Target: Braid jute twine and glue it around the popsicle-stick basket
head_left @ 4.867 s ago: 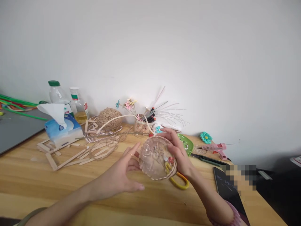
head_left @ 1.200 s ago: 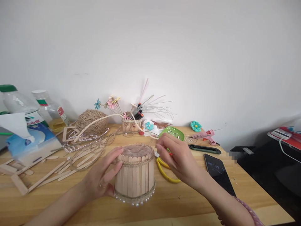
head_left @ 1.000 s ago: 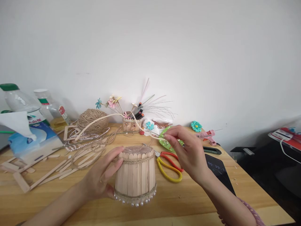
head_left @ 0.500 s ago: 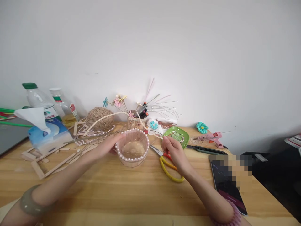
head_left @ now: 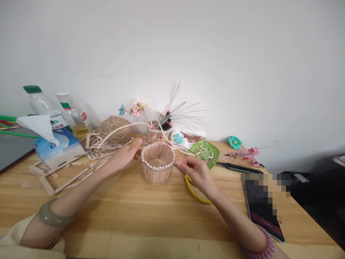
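Head view. Right hand (head_left: 194, 172): fingertips pinched shut on a thin wire stem (head_left: 181, 149), held just right of the stick cup (head_left: 157, 167); the stem's long axis slants up and away toward the back of the table. Left hand (head_left: 124, 157): fingers loosely extended, nothing gripped, tips just beside the cup's left rim; contact not certain. Both hands flank the cup, the right slightly nearer its rim.

Stick cup: upright, mouth up, between the two hands on the wooden table (head_left: 151, 216). Wall of pale craft sticks side by side, rim ringed with white pearl beads, clear liner visible inside.

Right of the cup: yellow-handled scissors (head_left: 196, 192), partly under the right hand; green dish (head_left: 206, 153) of beads beyond; pink glue gun (head_left: 246, 154) and phone (head_left: 262, 212) well apart. Behind the cup: small holder of flowers and pens (head_left: 157, 133), twine ball (head_left: 114, 127). Left of the cup: pearl strings, loose sticks (head_left: 72, 178), tissue pack (head_left: 56, 145), two bottles.
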The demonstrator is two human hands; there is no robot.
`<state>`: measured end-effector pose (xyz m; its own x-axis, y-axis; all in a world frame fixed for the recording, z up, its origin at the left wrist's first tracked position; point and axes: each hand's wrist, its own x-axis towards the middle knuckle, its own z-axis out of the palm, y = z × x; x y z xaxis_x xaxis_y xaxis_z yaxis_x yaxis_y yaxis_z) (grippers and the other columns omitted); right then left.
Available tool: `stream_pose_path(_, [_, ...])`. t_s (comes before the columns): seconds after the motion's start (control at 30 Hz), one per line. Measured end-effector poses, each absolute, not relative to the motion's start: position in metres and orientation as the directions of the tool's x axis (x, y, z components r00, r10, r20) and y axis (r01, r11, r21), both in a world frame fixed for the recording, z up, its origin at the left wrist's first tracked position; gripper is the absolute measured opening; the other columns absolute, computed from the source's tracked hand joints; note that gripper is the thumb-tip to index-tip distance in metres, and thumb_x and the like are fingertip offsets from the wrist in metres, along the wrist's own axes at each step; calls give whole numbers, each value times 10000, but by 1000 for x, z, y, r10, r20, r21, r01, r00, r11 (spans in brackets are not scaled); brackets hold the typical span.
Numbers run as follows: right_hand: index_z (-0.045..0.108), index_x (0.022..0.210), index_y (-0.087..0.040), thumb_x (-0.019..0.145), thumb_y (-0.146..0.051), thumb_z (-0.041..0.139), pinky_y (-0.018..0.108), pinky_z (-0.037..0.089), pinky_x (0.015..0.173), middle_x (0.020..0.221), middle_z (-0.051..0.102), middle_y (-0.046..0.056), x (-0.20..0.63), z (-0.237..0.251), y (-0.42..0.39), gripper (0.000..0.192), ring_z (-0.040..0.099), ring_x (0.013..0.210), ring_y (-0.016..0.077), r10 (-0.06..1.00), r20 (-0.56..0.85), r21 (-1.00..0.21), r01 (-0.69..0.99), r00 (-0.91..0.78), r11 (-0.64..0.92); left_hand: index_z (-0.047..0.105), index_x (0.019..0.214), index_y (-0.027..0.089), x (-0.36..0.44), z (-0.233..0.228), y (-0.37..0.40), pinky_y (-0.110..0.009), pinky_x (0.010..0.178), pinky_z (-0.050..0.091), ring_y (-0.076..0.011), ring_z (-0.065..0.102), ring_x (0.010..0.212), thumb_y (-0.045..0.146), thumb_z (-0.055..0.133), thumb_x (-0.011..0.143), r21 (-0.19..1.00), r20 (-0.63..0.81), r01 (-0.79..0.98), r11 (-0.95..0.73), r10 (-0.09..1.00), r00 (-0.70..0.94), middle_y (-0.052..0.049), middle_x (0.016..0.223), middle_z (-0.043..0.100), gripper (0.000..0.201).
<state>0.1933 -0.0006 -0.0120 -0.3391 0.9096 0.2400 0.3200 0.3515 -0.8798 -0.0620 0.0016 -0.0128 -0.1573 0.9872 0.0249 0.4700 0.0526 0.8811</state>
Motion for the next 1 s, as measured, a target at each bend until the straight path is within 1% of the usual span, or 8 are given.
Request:
stream_pose_path(0.13, [284, 527, -198, 842, -436, 473, 230, 211, 464, 537, 248, -57, 195, -2, -20, 438, 250, 499, 86, 931, 280, -877, 331, -234, 347, 669, 914, 183, -61, -3, -26, -323, 762, 480, -233, 648, 837, 509, 458, 814, 752, 364, 652, -94, 884, -292, -51, 889, 725, 402])
stream_pose_path(0.27, [407, 529, -185, 800, -496, 526, 217, 267, 434, 487, 374, -47, 188, -9, -46, 430, 332, 450, 82, 919, 86, -978, 143, -385, 152, 666, 786, 220, -31, -6, -74, -218, 590, 505, -129, 641, 624, 263, 602, 791, 454, 701, 606, -653, 682, 208, 18, 731, 717, 78])
stream_pose_path(0.37, [599, 635, -151, 767, -462, 600, 222, 380, 522, 592, 562, 10, 179, -21, -65, 338, 484, 532, 100, 855, -55, -996, -38, -516, -87, 642, 885, 214, -5, -19, -97, -184, 589, 524, -105, 647, 628, 160, 561, 821, 482, 676, 475, -737, 657, 334, 11, 730, 704, 116])
stream_pose_path(0.43, [688, 750, -157, 745, -405, 655, 217, 408, 603, 666, 603, 19, 176, -29, -73, 250, 519, 605, 96, 847, -87, -971, -147, -525, -191, 633, 886, 217, 5, -28, -102, -167, 552, 535, -102, 648, 612, 187, 587, 806, 629, 613, 456, -630, 762, 207, 22, 707, 693, 97])
stream_pose_path(0.53, [724, 917, -214, 707, -364, 707, 229, 419, 698, 768, 627, 24, 174, -39, -81, 258, 529, 700, 104, 861, -105, -918, -284, -498, -276, 639, 887, 220, 9, -36, -100, -174, 539, 550, -109, 649, 614, 206, 630, 770, 690, 598, 458, -560, 798, 75, 15, 739, 691, 118])
stream_pose_path(0.73, [721, 966, -273, 710, -406, 693, 274, 401, 717, 836, 606, 39, 174, -53, -87, 289, 495, 753, 136, 871, -50, -897, -361, -489, -254, 630, 922, 195, 5, -31, -97, -206, 624, 537, -118, 625, 694, 114, 577, 803, 470, 738, 570, -673, 655, 165, -22, 785, 650, 153])
stream_pose_path(0.87, [686, 1029, -329, 768, -424, 629, 297, 388, 743, 860, 545, 26, 178, -51, -87, 284, 463, 756, 139, 858, 63, -958, -271, -510, -91, 634, 951, 144, 7, -23, -98, -258, 605, 520, -153, 582, 725, 39, 533, 805, 248, 773, 640, -727, 547, 322, -73, 798, 626, 206])
stream_pose_path(1.0, [635, 1108, -321, 830, -436, 542, 317, 382, 783, 882, 487, 29, 183, -38, -88, 314, 444, 801, 155, 830, 129, -990, -124, -543, 73, 620, 931, 82, 8, -18, -95, -275, 659, 527, -169, 564, 769, 15, 506, 810, 154, 763, 630, -761, 496, 414, -101, 806, 646, 180])
